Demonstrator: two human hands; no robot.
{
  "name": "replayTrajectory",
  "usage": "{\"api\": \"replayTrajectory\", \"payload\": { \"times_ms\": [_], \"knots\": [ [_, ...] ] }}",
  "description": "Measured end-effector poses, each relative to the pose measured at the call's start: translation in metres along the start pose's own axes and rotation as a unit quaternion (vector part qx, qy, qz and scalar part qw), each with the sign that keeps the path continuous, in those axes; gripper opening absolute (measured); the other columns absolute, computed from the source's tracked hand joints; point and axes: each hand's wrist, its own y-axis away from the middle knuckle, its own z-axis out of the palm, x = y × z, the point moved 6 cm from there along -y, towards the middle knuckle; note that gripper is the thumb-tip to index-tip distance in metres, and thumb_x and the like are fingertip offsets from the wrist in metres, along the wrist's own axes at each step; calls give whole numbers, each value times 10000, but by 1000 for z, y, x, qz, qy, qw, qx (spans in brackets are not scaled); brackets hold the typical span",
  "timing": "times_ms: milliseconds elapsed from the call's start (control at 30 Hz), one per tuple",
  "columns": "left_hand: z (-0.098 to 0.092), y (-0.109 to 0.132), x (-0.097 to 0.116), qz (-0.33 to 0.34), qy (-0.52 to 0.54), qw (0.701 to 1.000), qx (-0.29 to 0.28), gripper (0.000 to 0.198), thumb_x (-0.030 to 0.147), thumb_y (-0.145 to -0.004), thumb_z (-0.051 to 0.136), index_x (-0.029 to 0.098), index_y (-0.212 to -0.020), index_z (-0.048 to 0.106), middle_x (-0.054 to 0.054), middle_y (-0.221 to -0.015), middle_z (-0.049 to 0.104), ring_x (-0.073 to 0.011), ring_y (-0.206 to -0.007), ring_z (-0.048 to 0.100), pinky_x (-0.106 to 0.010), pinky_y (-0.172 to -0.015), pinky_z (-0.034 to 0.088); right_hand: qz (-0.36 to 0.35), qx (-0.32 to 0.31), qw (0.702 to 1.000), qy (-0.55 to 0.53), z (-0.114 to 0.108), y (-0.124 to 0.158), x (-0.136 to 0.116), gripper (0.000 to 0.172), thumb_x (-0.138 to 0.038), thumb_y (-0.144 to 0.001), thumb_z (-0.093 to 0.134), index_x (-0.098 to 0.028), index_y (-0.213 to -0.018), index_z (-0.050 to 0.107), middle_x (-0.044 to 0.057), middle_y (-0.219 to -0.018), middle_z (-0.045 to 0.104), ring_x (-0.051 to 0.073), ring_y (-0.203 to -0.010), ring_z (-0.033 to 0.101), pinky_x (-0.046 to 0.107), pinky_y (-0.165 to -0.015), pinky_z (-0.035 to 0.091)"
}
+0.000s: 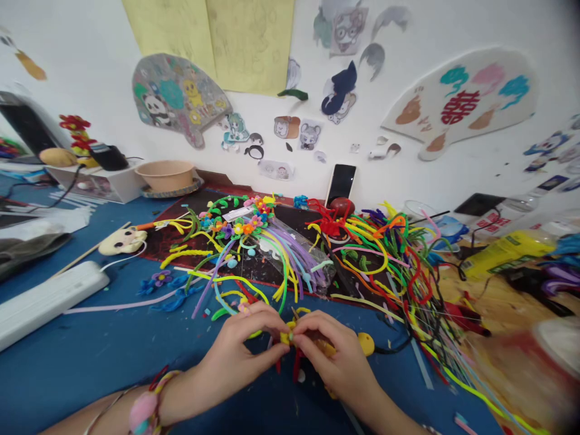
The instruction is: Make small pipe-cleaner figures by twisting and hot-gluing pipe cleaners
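Both hands (240, 347) pinching seemingly yellow pipe cleaner (286, 337)

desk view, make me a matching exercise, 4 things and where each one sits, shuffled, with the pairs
Things:
1 black phone
2 tan bowl
3 white power strip
4 panda board

Places:
A fixed to the wall
B lying on the blue tabletop
C propped against the wall
D sitting on a round mat

Pairs: 1C, 2D, 3B, 4A

A blue tabletop (81, 368) holds a dark mat (158, 257) and pipe cleaners (362, 228).
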Motion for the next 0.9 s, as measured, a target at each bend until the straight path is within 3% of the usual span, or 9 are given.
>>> {"api": "replayTrajectory", "payload": {
  "times_ms": [400,567,700,800,900],
  "knots": [
    [-2,0,3,5,-3,1000,16,114,95,-756,652,174,-838,645,-13,-801,651,-134,-786,588,-240,-717,444,85,-5,994,-72,5,4,14,12,-209,-828,566,-199,-834,570,12,-803,610,136,-714,607,232,-655,497],
    [0,1,2,10,1,1000,12,118,94,-761,649,179,-842,645,-7,-802,652,-126,-780,588,-233,-712,444,134,-15,980,-150,9,5,23,74,-221,-804,594,-199,-834,530,4,-790,593,131,-717,596,236,-646,500],
    [1,1,1,14,2,1000,6,137,82,-757,647,184,-848,642,-3,-805,651,-126,-788,587,-235,-719,447,158,-19,965,-207,11,5,24,212,-229,-784,615,-200,-970,518,9,-812,602,130,-734,597,247,-661,508],
    [1,0,1,18,0,1000,10,154,73,-754,648,187,-857,642,-3,-816,652,-127,-801,588,-237,-728,449,161,-29,964,-210,13,4,23,305,-222,-778,613,-199,-1070,528,19,-839,607,136,-749,607,254,-663,515],
    [0,1,1,24,-3,1000,12,153,70,-753,648,189,-849,646,-4,-809,649,-128,-793,586,-240,-727,447,146,-26,974,-170,11,4,22,239,-223,-797,596,-200,-1034,577,29,-848,620,146,-768,617,263,-683,521]
  ]
}}
